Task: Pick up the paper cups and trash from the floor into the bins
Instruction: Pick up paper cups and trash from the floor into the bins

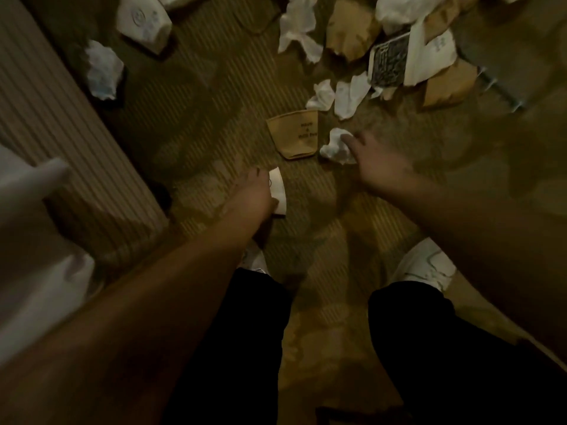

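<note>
My left hand (256,191) is shut on a white paper cup (279,191), low over the carpet in the middle of the view. My right hand (374,162) reaches down with fingers spread, its fingertips touching a crumpled white tissue (336,147) on the floor. A flattened brown cup sleeve (294,134) with dark print lies just left of that tissue. More crumpled white paper (104,70) lies at the upper left, near a white paper bag (144,21).
A heap of brown bags (352,29), white tissues (299,26) and a dark patterned box (389,61) covers the floor at the upper right. A ribbed beige panel (61,127) runs along the left. My white shoes (426,265) stand on the carpet below.
</note>
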